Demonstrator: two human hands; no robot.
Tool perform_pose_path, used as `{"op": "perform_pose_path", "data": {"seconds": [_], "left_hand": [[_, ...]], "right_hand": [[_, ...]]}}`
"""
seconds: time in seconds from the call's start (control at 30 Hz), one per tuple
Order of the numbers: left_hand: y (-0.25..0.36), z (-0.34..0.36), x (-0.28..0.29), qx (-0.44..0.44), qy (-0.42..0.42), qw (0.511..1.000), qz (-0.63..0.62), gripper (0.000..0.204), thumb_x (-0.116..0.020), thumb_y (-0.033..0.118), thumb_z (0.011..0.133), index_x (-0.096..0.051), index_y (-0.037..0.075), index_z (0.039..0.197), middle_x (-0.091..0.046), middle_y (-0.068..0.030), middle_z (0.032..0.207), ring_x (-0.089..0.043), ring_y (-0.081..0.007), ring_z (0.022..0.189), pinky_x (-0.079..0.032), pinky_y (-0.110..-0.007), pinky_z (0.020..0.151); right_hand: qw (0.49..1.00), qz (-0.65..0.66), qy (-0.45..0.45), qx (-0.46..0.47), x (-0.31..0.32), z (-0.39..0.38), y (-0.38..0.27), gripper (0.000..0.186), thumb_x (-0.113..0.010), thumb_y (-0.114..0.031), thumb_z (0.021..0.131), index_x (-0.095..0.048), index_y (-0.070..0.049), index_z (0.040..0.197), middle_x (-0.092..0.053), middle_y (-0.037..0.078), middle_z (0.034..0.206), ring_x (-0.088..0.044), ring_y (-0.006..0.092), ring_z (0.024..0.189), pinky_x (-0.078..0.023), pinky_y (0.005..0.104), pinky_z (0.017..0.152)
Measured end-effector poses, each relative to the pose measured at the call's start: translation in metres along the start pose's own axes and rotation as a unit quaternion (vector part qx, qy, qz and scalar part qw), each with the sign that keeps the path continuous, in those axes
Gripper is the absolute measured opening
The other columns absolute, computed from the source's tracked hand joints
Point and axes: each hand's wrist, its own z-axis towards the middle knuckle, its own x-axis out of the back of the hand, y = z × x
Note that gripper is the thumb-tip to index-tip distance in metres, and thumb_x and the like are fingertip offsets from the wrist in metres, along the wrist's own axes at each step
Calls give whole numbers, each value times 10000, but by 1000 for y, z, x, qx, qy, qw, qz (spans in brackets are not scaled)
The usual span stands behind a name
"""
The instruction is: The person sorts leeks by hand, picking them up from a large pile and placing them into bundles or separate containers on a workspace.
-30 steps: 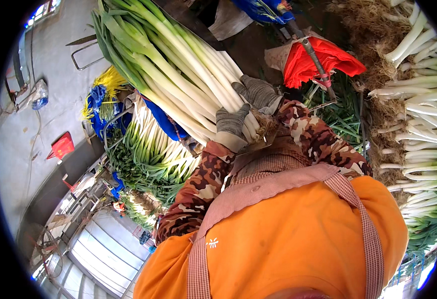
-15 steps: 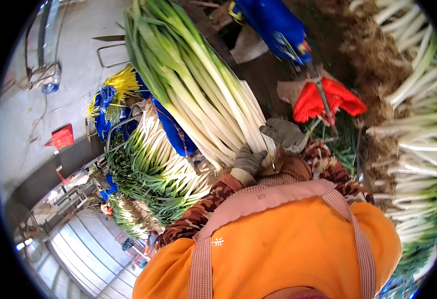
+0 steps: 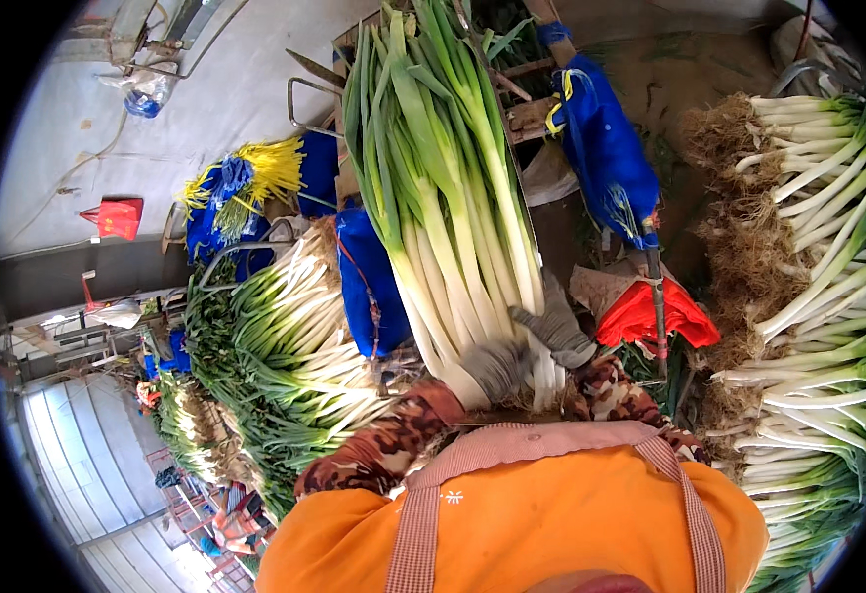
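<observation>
A large bundle of leeks [image 3: 438, 208] lies lengthwise in front of me, green leaves away from me, white ends near me, on a narrow stand [image 3: 349, 54]. My left hand [image 3: 492, 371], in a grey glove, rests over the white lower ends at the near end; its fingers are smeared by motion. My right hand [image 3: 556, 326], also gloved, grips the bundle's right side near the roots, its thumb across the white stalks. Red sheets [image 3: 660, 311] hang on a metal bar just right of that hand.
Piles of leeks lie at right [image 3: 813, 326] and left [image 3: 294, 346]. Blue cloths [image 3: 601, 138], [image 3: 369, 282] flank the stand. A yellow fringe bundle [image 3: 260, 173] and a small red flag [image 3: 117, 217] are at left. A person in orange [image 3: 235, 524] is at the lower left.
The bundle now appears more upright in view and farther right. Both hands sit lower in the picture, the left one blurred. The surroundings have shifted as my view moved.
</observation>
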Motion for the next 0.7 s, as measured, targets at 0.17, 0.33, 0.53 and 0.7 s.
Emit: {"op": "perform_pose_path", "data": {"seconds": [0.17,0.33,0.53,0.7], "left_hand": [[-14,70,168,-336,326,863,188,240,-585,228,889,-645,58,1047,-649,-145,953,-605,-335,954,-497,-411,863],[-41,136,254,-387,226,763,466,267,-572,358,857,-676,129,947,-652,-50,946,-582,-234,1026,-362,-436,1034],[-52,130,272,-368,222,801,416,334,-585,369,849,-696,129,1053,-647,-70,1079,-565,-258,1084,-354,-429,1060],[-69,131,264,-360,267,804,390,333,-591,322,857,-669,108,1100,-643,-88,1129,-550,-260,1151,-328,-426,1092]], "right_hand": [[984,-97,87,-123,-13,33,-56,936,-699,-444,823,-225,50,1461,-361,313,1416,-392,422,1302,-342,447,1081],[981,-137,114,-72,-41,23,-53,904,-646,-454,855,-223,84,1445,-354,329,1415,-389,450,1297,-334,456,1086],[983,-134,59,-113,-21,34,-63,995,-559,-620,856,-194,88,1455,-323,335,1437,-338,441,1343,-289,444,1122],[948,221,144,177,-24,100,-70,815,-492,-510,941,-234,75,1447,-386,311,1406,-372,428,1319,-319,433,1098]]}}
